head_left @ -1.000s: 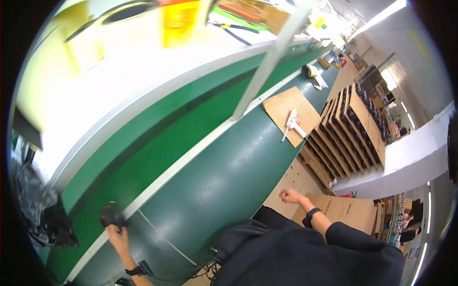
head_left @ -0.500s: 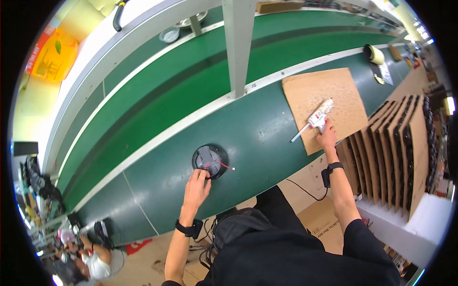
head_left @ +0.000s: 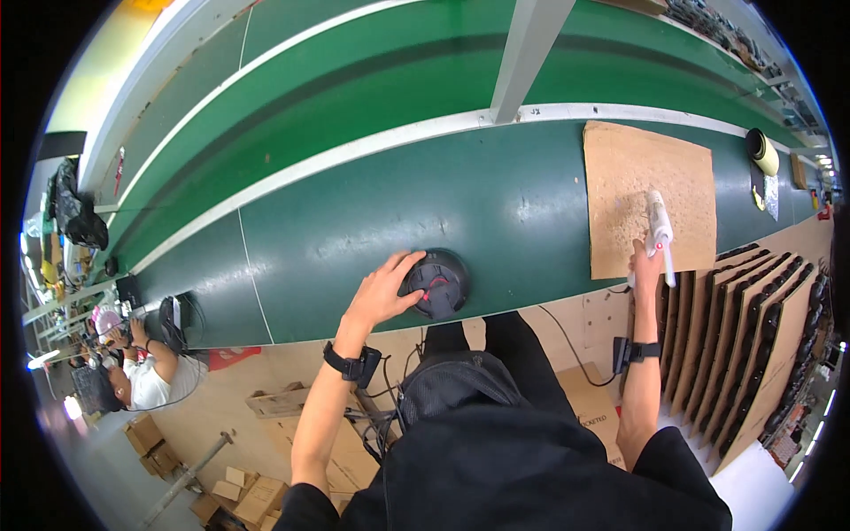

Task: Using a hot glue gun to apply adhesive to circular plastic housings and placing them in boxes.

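Observation:
A round black housing with a grey-black inner part and a short red wire lies on the green bench. My left hand grips its left side, fingers on the far rim and thumb near the wire. Farther right, my right hand is closed around the handle of a white glue gun. From the gun, a pale glue stick points toward the bench's front edge. Under the gun lies a brown cardboard sheet spotted with glue-like residue.
At the right, upright cardboard panels hold rows of black parts. A dark roll lies on the bench's far right. A grey post rises behind the bench. Another person works at the far left.
The view has shifted. My left hand has gone from the housing's near edge to its left side. The wire's end no longer sticks out rightward. The glue gun has turned, its stick now pointing toward me.

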The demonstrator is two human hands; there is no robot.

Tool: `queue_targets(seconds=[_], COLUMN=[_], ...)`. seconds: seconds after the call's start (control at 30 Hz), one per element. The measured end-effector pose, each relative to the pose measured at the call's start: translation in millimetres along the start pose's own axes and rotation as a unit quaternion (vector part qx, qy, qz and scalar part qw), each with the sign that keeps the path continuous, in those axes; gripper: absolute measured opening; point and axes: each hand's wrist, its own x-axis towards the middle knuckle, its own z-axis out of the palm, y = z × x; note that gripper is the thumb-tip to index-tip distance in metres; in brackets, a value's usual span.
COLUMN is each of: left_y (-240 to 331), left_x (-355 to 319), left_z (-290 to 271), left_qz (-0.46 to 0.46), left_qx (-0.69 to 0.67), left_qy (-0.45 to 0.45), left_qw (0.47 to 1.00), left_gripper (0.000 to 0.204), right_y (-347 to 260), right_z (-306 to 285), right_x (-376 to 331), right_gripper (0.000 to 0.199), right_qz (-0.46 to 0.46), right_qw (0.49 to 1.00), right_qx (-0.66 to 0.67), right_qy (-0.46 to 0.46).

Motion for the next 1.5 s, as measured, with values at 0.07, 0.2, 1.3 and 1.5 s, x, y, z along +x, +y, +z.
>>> queue_targets(seconds=[0.07,0.2,1.3,1.5], left_y=[-8.6,-10.7,7.9,-2.8], left_x=[-3.1,-16.2,97.7,78.0], left_z=[16.2,51.2,19.4,8.2], left_qz=[-0.083,-0.223,0.052,0.041], left_qx=[-0.091,-0.205,-0.278,-0.270], left_qy=[-0.085,-0.040,-0.163,-0.153], left_qw=[0.989,0.952,0.945,0.950], left_gripper=[0.065,0.064,0.014,0.013], right_y=[-20.0,-41.7,-86.2,-90.7], right_z=[-11.5,-8.6,91.2,87.4], right_x=[-36.1,-108.9,-230.8,-231.2], right_gripper=[0.033,0.032,0.030,0.027], right_qz=[0.004,0.007,-0.334,-0.322], right_qw=[0.996,0.969,0.825,0.832], right_qx=[0.076,0.166,-0.276,-0.274], right_qy=[-0.048,-0.181,-0.363,-0.360])
